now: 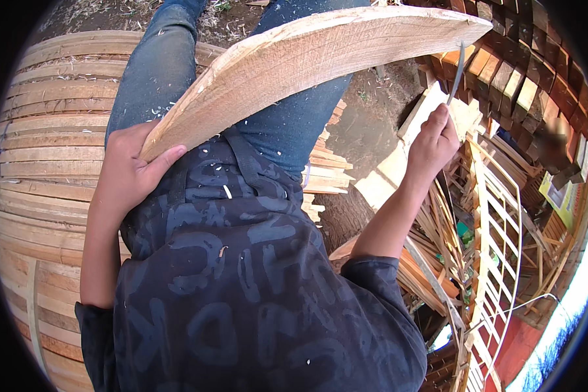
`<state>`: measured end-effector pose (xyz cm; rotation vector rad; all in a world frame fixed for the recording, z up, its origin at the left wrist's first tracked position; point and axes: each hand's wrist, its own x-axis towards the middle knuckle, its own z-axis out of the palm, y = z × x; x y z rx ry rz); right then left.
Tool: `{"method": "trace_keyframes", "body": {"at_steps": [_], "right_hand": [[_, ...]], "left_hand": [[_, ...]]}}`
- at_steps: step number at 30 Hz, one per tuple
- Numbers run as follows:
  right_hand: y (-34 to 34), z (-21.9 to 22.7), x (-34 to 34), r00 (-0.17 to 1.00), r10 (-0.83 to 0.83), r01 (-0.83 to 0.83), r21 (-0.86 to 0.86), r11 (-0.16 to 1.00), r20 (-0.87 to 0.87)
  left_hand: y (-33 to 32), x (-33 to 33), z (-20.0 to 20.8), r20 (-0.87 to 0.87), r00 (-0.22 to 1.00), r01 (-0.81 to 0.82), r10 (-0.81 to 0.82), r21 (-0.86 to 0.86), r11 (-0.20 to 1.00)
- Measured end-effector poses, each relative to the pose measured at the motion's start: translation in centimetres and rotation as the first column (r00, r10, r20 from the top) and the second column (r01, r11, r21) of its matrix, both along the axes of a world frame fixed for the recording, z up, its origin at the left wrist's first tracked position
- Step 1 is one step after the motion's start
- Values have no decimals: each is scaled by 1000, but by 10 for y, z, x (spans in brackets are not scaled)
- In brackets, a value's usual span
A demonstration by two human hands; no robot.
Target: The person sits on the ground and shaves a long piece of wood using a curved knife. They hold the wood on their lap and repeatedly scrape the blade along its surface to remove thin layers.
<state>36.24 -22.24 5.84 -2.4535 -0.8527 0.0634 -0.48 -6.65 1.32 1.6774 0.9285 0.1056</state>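
Observation:
A long wooden board (294,65) lies slantwise across my thighs, looking curved in this view. My left hand (140,157) grips its near left end, thumb on the face and fingers hidden behind. Wrapped round the handle of a knife (459,68), my right hand (434,140) is closed at the right. The thin blade points up, its tip at or close to the lower edge of the board's far end; whether it touches I cannot tell. Pale shavings dot my jeans (157,72) and dark shirt (242,281).
Stacked planks (52,157) fill the left side. Piled wooden blocks (503,78) stand at the upper right, close to the knife. A ladder-like wooden frame (496,228) and loose wood strips (431,268) lie to the right of my right arm. Shavings litter the dirt ground (385,98).

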Motion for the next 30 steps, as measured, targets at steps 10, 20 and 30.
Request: {"method": "trace_keyframes", "body": {"at_steps": [10, 20, 30], "right_hand": [[51, -14, -8, 938, 259, -185, -298, 936, 230], [33, -4, 30, 988, 74, -40, -238, 970, 137], [55, -13, 26, 991, 56, -31, -205, 978, 117]], "left_hand": [[4, 5, 6, -46, 999, 30, -29, 30, 999], [5, 3, 4, -41, 998, 54, -53, 27, 998], [8, 1, 2, -39, 998, 44, -46, -42, 998]]}}
